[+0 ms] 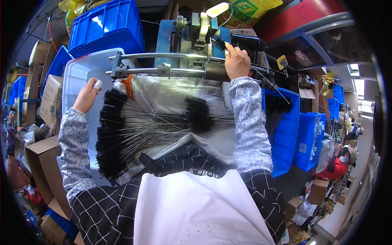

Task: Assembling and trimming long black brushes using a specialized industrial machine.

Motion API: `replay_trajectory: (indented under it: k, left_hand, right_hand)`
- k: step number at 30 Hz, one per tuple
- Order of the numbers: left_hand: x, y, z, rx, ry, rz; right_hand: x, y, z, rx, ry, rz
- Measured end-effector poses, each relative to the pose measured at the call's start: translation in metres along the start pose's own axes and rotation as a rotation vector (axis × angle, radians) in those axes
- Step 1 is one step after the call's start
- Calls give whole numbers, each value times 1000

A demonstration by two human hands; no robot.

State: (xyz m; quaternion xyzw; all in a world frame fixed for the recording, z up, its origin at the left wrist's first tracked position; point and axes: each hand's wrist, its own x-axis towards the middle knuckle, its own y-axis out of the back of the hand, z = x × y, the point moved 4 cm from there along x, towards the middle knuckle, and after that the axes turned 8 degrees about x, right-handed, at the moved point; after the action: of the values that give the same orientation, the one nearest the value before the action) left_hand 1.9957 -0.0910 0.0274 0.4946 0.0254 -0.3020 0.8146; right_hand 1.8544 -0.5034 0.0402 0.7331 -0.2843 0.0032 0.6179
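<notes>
My right hand (pixel 237 61) is up at the bench machine (pixel 203 29), its fingers closed on a small black bristle brush (pixel 219 44) beside the wheel. Over the white plastic bin (pixel 77 73) is my left hand (pixel 86 96), fingers curled together with a white cover on one fingertip; whatever it may hold is hidden. Just right of that hand lies a large bundle of black wire-stemmed brushes (pixel 111 134), stems pointing inward. A smaller cluster of the same brushes (pixel 197 113) rests on the grey sheeting in front of me.
Two steel rods (pixel 175 72) run across the machine's front. A lamp (pixel 217 9) hangs above it. A blue crate (pixel 107 28) stands at the back left, and a blue bin (pixel 290 134) with more black brushes at the right. Further right is a person in red (pixel 332 165).
</notes>
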Motion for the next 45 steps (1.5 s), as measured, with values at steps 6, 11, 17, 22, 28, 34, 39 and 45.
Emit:
replay_trajectory:
  k: [6, 11, 17, 22, 28, 34, 39, 45]
  left_hand:
    - [31, -53, -60, -25, 52, -15]
    - [28, -58, -65, -60, 65, -234]
    - [20, -55, -66, -365, 70, -127]
    - [17, -37, -62, -488, -81, 111]
    - [-2, 21, -64, -974, -151, 457]
    - [-20, 74, -66, -982, -243, 616]
    - [-47, 95, -74, -1033, -246, 751]
    - [-52, 94, -60, -1109, -259, 775]
  right_hand:
    - [8, -22, 19, -14, 25, 73]
    - [13, -25, 21, 89, 27, -36]
    - [25, -41, 24, -39, 122, 64]
    - [27, -37, 30, -55, 175, 53]
    - [4, -23, 60, -73, -155, 4]
    - [6, -34, 42, 205, -153, 31]
    - [6, -40, 23, 229, -123, 46]
    - [9, -50, -12, 203, -71, 62]
